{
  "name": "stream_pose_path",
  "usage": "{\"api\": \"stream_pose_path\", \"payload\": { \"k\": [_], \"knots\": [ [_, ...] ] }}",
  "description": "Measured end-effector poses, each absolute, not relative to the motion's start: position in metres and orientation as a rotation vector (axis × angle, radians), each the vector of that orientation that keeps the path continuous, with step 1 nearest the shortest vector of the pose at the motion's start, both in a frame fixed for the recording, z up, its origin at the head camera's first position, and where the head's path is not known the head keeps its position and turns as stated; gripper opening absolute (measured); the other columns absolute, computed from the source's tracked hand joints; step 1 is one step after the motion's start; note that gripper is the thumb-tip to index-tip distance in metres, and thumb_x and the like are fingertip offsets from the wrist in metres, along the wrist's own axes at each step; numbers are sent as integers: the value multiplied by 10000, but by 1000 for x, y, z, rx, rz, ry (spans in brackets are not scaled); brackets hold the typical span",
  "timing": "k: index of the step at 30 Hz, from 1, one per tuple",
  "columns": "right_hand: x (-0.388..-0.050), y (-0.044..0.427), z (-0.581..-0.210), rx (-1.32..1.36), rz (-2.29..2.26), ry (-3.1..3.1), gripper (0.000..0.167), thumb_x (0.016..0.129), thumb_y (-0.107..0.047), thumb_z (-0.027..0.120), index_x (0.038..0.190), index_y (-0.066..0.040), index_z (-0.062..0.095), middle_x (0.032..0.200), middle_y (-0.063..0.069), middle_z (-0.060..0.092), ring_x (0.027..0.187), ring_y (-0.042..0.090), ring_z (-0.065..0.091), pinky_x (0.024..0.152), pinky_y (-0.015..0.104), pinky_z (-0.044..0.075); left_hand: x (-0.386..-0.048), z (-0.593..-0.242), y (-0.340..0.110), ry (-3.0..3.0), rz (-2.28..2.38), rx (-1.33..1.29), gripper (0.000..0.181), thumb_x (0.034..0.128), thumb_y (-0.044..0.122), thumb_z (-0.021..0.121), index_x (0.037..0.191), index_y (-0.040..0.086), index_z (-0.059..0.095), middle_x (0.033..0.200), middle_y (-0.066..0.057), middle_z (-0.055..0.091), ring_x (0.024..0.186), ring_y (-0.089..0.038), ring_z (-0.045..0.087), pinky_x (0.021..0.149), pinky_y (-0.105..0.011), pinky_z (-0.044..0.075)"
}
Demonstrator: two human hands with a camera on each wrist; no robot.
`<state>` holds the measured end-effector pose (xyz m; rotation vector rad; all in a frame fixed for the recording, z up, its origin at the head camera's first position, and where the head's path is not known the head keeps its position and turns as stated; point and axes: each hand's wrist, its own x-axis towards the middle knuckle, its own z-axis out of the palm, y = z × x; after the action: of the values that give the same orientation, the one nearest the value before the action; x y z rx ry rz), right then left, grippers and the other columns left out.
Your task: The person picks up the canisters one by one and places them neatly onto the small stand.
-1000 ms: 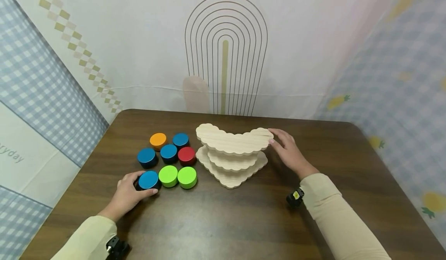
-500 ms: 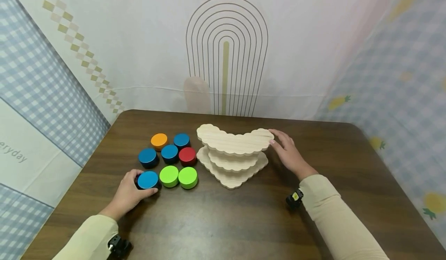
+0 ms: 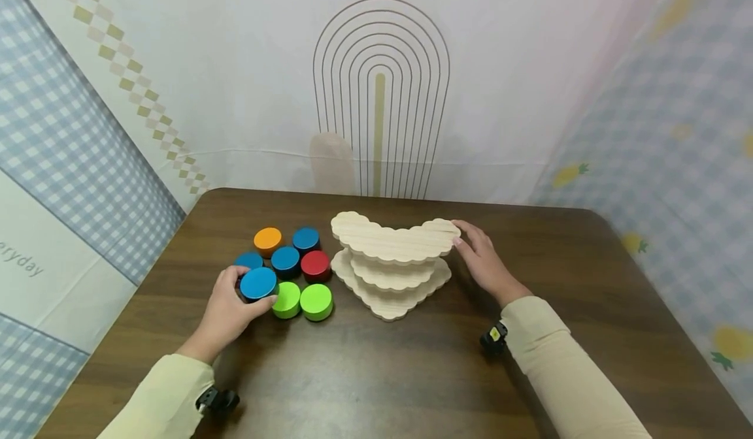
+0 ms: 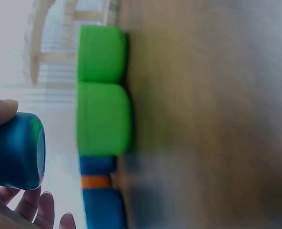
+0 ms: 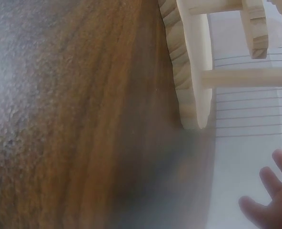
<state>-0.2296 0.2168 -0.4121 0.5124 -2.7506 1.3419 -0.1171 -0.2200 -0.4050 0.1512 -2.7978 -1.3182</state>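
My left hand (image 3: 226,308) grips a blue round tin (image 3: 258,283), thumb on one side and fingers on the other. The left wrist view shows this blue tin (image 4: 18,151) raised off the table, above the level of the green tins (image 4: 103,119). My right hand (image 3: 485,262) holds the right tip of the top tier of a three-tiered pale wooden stand (image 3: 394,243), thumb in front and fingers behind. In the right wrist view some fingers of the right hand (image 5: 272,198) show, but their contact with the stand is out of frame.
Near the stand's left side are two green tins (image 3: 316,302), a red tin (image 3: 316,266), an orange tin (image 3: 268,242) and several blue tins (image 3: 285,261). All stand on the dark wooden table (image 3: 365,373). A patterned cloth (image 3: 247,80) hangs behind.
My left hand has lifted the blue tin off the table and moved it slightly up and right, partly covering another blue tin and a green tin. The right hand stays at the stand.
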Motion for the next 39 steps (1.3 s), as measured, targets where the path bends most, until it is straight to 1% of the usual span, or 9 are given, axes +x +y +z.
{"api": "stream_pose_path", "payload": {
  "k": [14, 22, 31, 34, 39],
  "knots": [
    [-230, 216, -417, 463, 1303, -2767, 500, 1048, -325, 380, 1479, -74, 341, 1532, 193, 284, 1406, 411, 194, 1088, 620, 192, -133, -386, -179, -2684, -1497, 104, 644, 840, 213, 746, 1282, -65, 368, 1304, -221, 397, 1196, -373, 385, 1010, -553, 362],
    [-231, 215, -416, 458, 1297, -2765, 493, 1047, -315, 386, 1471, -65, 349, 1521, 194, 302, 1394, 410, 211, 1088, 607, 200, -146, -377, -149, -2678, -1501, 10, 679, 826, 259, 760, 1312, -36, 388, 1337, -207, 404, 1224, -360, 393, 1021, -549, 364],
    [-231, 217, -416, 456, 1313, -2778, 503, 1048, -332, 379, 1476, -71, 344, 1528, 184, 293, 1402, 406, 190, 1092, 607, 186, -154, -367, -115, -2622, -1491, -137, 614, 779, 234, 796, 1226, 4, 443, 1233, -163, 442, 1150, -305, 401, 929, -520, 414],
    [-230, 216, -415, 455, 1312, -2782, 506, 1048, -336, 378, 1477, -71, 343, 1530, 182, 291, 1405, 405, 186, 1094, 606, 184, -155, -362, -108, -2591, -1500, -180, 609, 762, 223, 811, 1207, 5, 456, 1220, -159, 449, 1135, -298, 409, 927, -508, 414],
    [-229, 215, -412, 461, 1315, -2768, 503, 1048, -330, 379, 1476, -69, 347, 1530, 180, 295, 1406, 405, 184, 1096, 604, 179, -162, -351, -94, -2588, -1474, -240, 604, 762, 242, 805, 1202, 4, 466, 1206, -154, 467, 1141, -295, 405, 926, -507, 408]
  ]
}}
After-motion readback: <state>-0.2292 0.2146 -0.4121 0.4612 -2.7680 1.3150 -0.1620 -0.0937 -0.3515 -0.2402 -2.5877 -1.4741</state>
